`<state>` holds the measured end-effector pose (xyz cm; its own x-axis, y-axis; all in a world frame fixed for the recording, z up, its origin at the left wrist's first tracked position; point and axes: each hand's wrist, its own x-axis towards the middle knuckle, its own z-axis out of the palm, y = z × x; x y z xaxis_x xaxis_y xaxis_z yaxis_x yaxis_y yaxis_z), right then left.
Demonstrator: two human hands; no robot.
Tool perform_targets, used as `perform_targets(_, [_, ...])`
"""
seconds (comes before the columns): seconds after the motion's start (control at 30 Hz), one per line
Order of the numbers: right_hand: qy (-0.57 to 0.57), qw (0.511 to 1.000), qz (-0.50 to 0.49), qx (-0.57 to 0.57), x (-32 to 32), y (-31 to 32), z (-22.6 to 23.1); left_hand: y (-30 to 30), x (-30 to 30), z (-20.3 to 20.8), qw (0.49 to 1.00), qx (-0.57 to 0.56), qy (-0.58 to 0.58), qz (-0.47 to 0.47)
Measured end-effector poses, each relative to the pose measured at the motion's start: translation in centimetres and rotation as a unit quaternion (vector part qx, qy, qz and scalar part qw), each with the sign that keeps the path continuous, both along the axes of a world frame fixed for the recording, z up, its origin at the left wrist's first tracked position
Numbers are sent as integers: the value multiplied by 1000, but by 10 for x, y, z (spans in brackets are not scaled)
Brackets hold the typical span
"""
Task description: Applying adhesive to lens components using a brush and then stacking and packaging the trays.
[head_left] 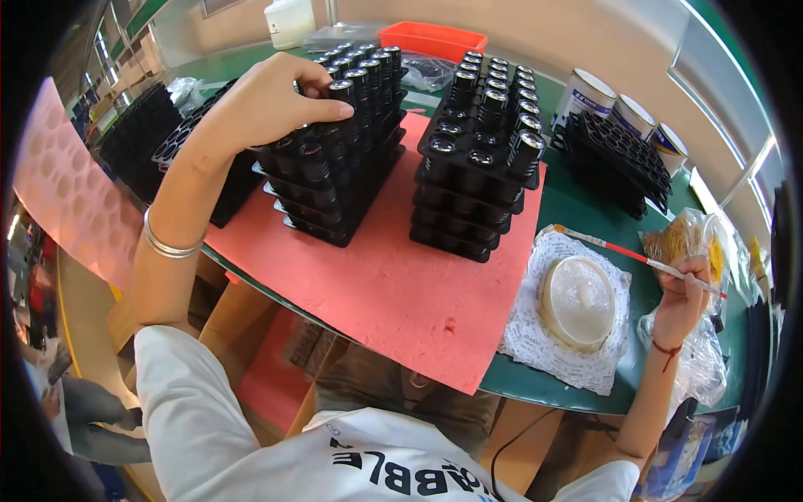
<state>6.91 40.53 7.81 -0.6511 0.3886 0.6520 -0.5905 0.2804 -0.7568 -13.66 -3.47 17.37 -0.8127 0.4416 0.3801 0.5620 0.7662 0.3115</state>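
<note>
My left hand (272, 99) reaches over the left stack of black trays (322, 197). Its thumb and fingers are closed around a black cylinder with a shiny silver top (341, 90), at the tray's upper level. Over at the right, my right hand (684, 294) grips a thin brush (615, 248) with a red and white handle; its tip points left, above the edge of a printed paper sheet (615, 356). A round, shallow dish (577, 303) with something pale and glossy in it rests on that sheet. The second tray stack (464, 226) stands between my hands, its top tray holding several similar cylinders.
Both stacks stand on a pink sheet (401, 289) over the green table (552, 188). Behind are a red bin (431, 38) and a white tub (289, 23). Black trays (615, 159) lean by several cans (585, 94) at right, near plastic bags (686, 356).
</note>
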Motion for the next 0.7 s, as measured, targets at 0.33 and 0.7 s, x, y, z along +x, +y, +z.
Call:
perform_targets(0.33, [7, 1000, 3, 3, 3, -1, 1, 50, 55, -4, 969, 64, 237, -38])
perform_targets(0.7, [14, 1000, -14, 10, 5, -9, 5, 122, 57, -26, 967, 40, 214, -133])
